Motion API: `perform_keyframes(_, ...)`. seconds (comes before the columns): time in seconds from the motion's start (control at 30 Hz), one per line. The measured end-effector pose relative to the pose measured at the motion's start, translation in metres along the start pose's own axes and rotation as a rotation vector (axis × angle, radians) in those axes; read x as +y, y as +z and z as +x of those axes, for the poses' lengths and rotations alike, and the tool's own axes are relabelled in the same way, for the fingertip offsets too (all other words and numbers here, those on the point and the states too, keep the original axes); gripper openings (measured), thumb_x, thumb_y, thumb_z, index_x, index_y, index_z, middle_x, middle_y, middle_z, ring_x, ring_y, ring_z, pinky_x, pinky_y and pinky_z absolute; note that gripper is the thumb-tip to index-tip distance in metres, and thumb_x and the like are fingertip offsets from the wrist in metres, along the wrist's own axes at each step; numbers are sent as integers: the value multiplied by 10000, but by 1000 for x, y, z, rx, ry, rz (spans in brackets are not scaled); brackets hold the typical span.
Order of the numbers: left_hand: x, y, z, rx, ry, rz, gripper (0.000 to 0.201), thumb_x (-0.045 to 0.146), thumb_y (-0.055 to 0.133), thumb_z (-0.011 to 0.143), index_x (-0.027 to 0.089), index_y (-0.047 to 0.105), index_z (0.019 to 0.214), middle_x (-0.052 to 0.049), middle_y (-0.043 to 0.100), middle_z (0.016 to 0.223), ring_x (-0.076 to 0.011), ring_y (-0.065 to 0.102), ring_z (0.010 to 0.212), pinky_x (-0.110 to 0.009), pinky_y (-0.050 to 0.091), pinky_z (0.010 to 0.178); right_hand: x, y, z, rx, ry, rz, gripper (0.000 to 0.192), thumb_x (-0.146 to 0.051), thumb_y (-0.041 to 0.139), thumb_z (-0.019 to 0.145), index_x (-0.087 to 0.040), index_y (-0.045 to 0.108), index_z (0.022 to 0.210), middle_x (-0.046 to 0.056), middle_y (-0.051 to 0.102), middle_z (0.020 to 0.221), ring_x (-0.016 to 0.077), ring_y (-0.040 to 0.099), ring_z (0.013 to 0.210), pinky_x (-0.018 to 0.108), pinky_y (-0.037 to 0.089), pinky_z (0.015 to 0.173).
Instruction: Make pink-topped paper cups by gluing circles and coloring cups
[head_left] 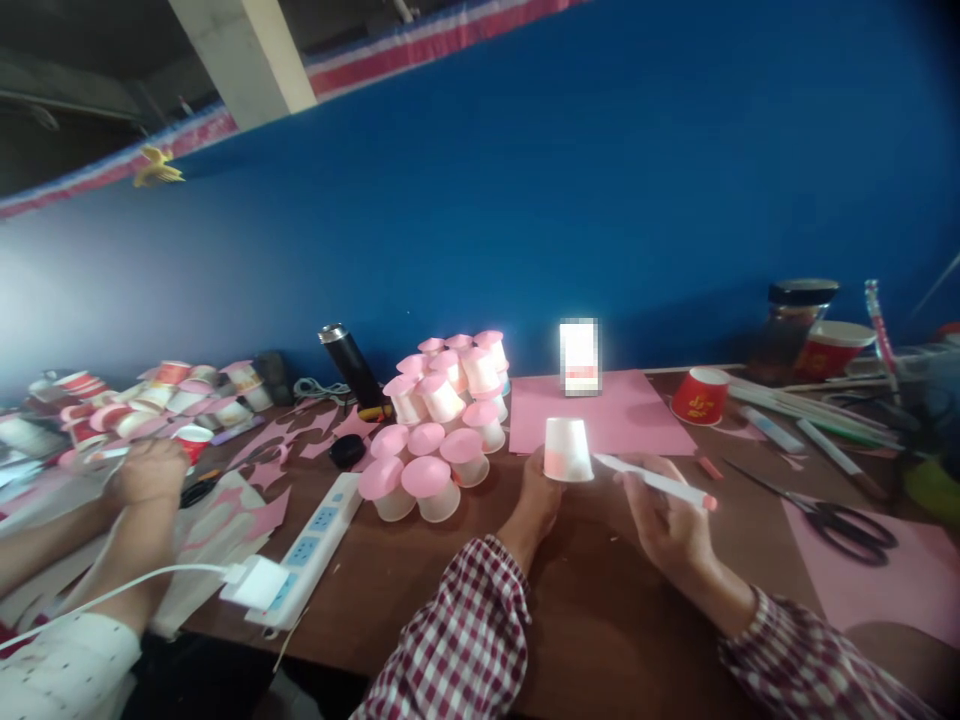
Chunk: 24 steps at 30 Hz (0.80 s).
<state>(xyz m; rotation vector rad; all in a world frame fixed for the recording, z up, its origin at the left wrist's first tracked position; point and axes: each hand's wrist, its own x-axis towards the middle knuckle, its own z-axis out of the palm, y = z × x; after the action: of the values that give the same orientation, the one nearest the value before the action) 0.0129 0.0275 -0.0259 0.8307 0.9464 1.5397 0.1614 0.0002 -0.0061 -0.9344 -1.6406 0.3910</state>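
My left hand is closed around the lower left side of a white paper cup, which is upside down with a pale pink-orange patch on its left side. A white marker with a coral-coloured end is gripped in the fingers of my right hand. The marker's other end points left, close to the cup's right side; I cannot tell whether they touch. Beyond the cup lies a sheet of pink paper. To the left, upturned white cups with pink paper discs on top stand grouped and stacked.
Scissors, a red paper cup and loose markers are on the right. A power strip with a white charger and a black flask are left. A co-worker's hands work at far left beside piled cups.
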Motion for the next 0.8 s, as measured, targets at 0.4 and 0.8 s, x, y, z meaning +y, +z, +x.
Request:
perform_keyframes(0.4, 11, 6, -6, 24, 19, 17, 267, 321, 739, 587, 140, 547, 627, 57, 439, 508, -56, 338, 496, -232, 285, 526, -1, -2, 3, 22, -6, -66, 206, -334, 511, 881, -167, 603, 957, 81, 641, 842, 189, 632, 725, 295, 514, 673)
perform_keyframes(0.8, 12, 6, -7, -17, -1, 2, 311, 376, 699, 634, 155, 483, 602, 49, 412, 513, -58, 305, 490, -240, 202, 501, -3, -3, 9, 37, -58, -104, 200, -405, 508, 872, -217, 577, 864, 83, 649, 746, 193, 652, 618, 263, 528, 526)
